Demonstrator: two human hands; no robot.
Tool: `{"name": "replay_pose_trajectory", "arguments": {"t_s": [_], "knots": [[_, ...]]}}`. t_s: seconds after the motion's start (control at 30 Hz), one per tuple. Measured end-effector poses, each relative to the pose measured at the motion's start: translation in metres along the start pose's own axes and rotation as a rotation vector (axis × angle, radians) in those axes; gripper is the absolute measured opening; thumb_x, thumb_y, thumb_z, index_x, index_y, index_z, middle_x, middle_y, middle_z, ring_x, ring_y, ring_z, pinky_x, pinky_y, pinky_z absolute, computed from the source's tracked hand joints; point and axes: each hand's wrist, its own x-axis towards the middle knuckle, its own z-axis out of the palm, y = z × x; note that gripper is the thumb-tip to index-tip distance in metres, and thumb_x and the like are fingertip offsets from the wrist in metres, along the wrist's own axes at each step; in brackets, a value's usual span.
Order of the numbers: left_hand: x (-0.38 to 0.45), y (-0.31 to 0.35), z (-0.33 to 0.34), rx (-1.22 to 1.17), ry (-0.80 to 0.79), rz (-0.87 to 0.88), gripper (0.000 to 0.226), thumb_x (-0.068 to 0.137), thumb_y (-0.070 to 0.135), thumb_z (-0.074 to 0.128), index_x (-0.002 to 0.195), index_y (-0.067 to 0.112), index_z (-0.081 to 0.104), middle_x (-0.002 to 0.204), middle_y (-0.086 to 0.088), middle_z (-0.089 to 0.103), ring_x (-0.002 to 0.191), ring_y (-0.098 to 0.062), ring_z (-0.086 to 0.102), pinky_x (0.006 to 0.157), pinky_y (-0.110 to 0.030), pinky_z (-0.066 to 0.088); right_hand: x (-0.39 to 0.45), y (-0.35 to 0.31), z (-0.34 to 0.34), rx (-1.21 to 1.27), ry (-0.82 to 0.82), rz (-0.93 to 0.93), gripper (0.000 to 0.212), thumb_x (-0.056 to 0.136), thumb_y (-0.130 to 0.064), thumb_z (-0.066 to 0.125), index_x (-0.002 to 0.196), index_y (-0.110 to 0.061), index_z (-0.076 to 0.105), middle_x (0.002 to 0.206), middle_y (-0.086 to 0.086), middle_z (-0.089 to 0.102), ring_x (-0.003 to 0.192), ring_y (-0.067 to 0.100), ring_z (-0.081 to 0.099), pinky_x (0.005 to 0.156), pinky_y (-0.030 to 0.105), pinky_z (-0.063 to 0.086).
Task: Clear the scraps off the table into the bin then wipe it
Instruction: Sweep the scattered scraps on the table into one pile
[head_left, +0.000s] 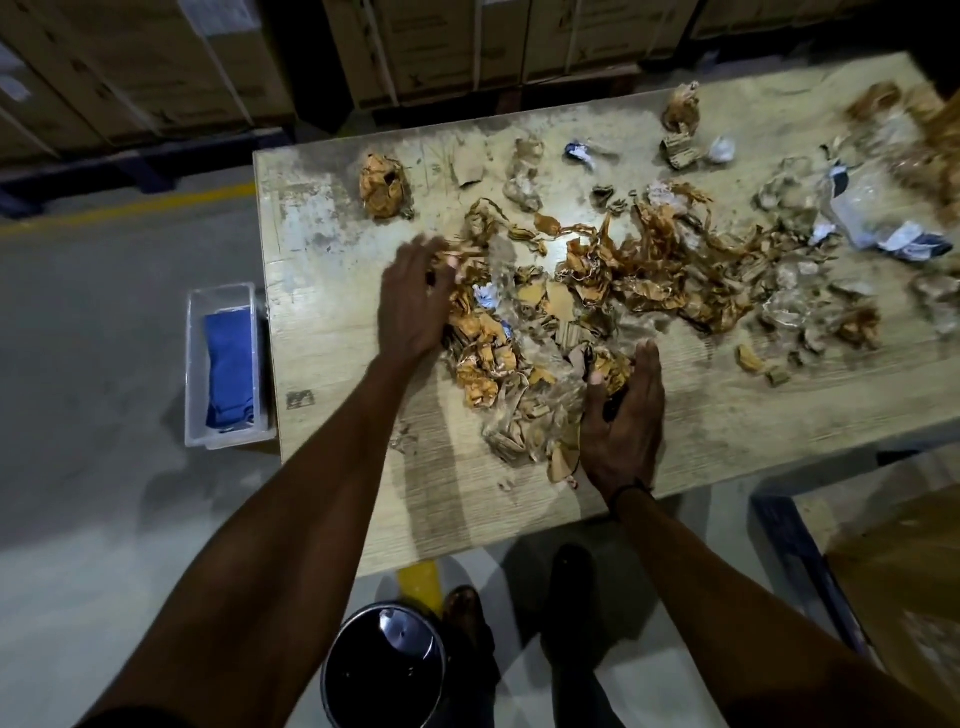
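Head view: your left hand (413, 304) and right hand (623, 415), fingers loosely open and gripping nothing, bracket the scraps (519, 338) between them; the bin (384, 670) waits below the tabletop (332, 312).

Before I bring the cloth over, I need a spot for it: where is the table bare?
The table is bare along its left end, between the left hand and the edge above the clear tub. A strip along the near edge below the right hand is free too. The scraps crowd the middle and right.
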Motion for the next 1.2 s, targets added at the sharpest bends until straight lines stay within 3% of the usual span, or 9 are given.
{"name": "replay_pose_trajectory", "arguments": {"t_s": [0.13, 0.27, 0.33, 0.43, 0.57, 0.77, 0.97, 1.07, 1.2], "knots": [[-0.02, 0.02, 0.014, -0.033, -0.07, 0.116, 0.058, 0.109, 0.058, 0.032, 0.152, 0.025, 0.052, 0.16, -0.003, 0.049, 0.147, -0.021, 0.043, 0.121, -0.054, 0.034, 0.001, -0.001, -0.001, 0.025, -0.012, 0.006, 0.088, 0.1, -0.075, 0.024, 0.165, -0.016, 0.022, 0.173, 0.004, 0.02, 0.159, 0.02, 0.018, 0.128, 0.049, 0.023], [-0.006, 0.014, 0.002, -0.174, 0.171, 0.02, 0.045, 0.108, 0.05, 0.043, 0.146, 0.027, 0.052, 0.156, 0.001, 0.05, 0.135, -0.019, 0.054, 0.114, -0.05, 0.044, 0.001, -0.004, -0.001, 0.031, -0.009, 0.024, 0.082, 0.101, -0.068, 0.03, 0.165, -0.017, 0.023, 0.172, 0.004, 0.022, 0.159, 0.019, 0.019, 0.127, 0.051, 0.024], [0.02, 0.007, -0.013, -0.177, 0.314, -0.053, 0.051, 0.104, 0.05, 0.044, 0.144, 0.019, 0.052, 0.152, -0.004, 0.052, 0.135, -0.012, 0.048, 0.117, -0.042, 0.039, 0.002, -0.005, 0.0, 0.022, -0.007, 0.031, 0.081, 0.101, -0.065, 0.031, 0.165, -0.016, 0.023, 0.172, 0.005, 0.023, 0.159, 0.019, 0.02, 0.127, 0.051, 0.024], [0.073, -0.012, -0.036, -0.177, 0.368, -0.192, 0.067, 0.099, 0.058, 0.046, 0.149, 0.013, 0.05, 0.156, -0.01, 0.048, 0.144, -0.023, 0.044, 0.121, -0.05, 0.036, 0.003, -0.006, 0.0, 0.024, 0.002, 0.03, 0.084, 0.101, -0.07, 0.027, 0.165, -0.015, 0.025, 0.172, 0.005, 0.024, 0.159, 0.02, 0.021, 0.127, 0.05, 0.024], [0.124, -0.025, -0.041, -0.074, 0.189, -0.255, 0.067, 0.096, 0.061, 0.043, 0.152, 0.024, 0.051, 0.158, -0.011, 0.049, 0.148, -0.03, 0.04, 0.124, -0.048, 0.023, 0.002, -0.005, 0.0, 0.023, 0.004, 0.028, 0.085, 0.101, -0.071, 0.027, 0.165, -0.015, 0.025, 0.172, 0.005, 0.024, 0.159, 0.019, 0.02, 0.127, 0.051, 0.024], [0.127, 0.005, -0.007, -0.079, -0.13, 0.001, 0.066, 0.096, 0.073, 0.038, 0.141, 0.031, 0.061, 0.133, -0.01, 0.061, 0.121, -0.029, 0.06, 0.111, -0.055, 0.044, 0.003, -0.005, 0.002, 0.001, -0.002, 0.026, 0.082, 0.102, -0.069, 0.028, 0.165, -0.017, 0.024, 0.172, 0.004, 0.023, 0.159, 0.018, 0.019, 0.127, 0.053, 0.023], [0.086, 0.039, 0.018, -0.043, -0.444, 0.237, 0.053, 0.11, 0.055, 0.03, 0.154, 0.032, 0.049, 0.163, -0.007, 0.046, 0.149, -0.029, 0.042, 0.121, -0.053, 0.033, 0.003, -0.005, 0.001, -0.015, -0.008, 0.026, 0.078, 0.102, -0.062, 0.034, 0.164, -0.015, 0.025, 0.172, 0.005, 0.023, 0.159, 0.02, 0.019, 0.126, 0.056, 0.024], [0.067, 0.032, -0.004, -0.252, -0.293, 0.076, 0.047, 0.114, 0.049, 0.033, 0.155, 0.032, 0.046, 0.157, -0.009, 0.053, 0.13, -0.027, 0.06, 0.098, -0.039, 0.055, 0.002, -0.006, 0.0, -0.023, -0.007, 0.037, 0.077, 0.102, -0.059, 0.035, 0.164, -0.014, 0.025, 0.172, 0.006, 0.023, 0.159, 0.019, 0.019, 0.126, 0.056, 0.024], [0.022, -0.004, -0.039, -0.303, 0.071, -0.103, 0.051, 0.109, 0.049, 0.038, 0.153, 0.027, 0.051, 0.158, 0.001, 0.053, 0.142, -0.016, 0.052, 0.119, -0.043, 0.043, 0.003, -0.007, 0.001, -0.03, 0.003, 0.024, 0.076, 0.103, -0.056, 0.037, 0.164, -0.012, 0.026, 0.171, 0.008, 0.025, 0.158, 0.02, 0.021, 0.125, 0.056, 0.025]]}}
